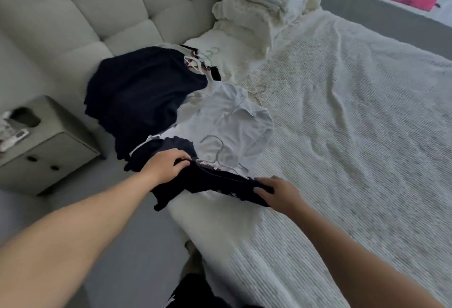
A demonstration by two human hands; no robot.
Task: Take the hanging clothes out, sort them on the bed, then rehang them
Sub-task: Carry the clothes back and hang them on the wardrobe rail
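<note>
Nearest: left hand and right hand, each with fingers curled into one end of a dark navy garment with pink print, stretched between them over the near edge of the white ribbed-cover bed. Advice: keep both ends taut, lay it flat, and group dark with dark. Beyond: white shirt on a grey wire hanger, then a dark navy knit garment near the tufted headboard.
</note>
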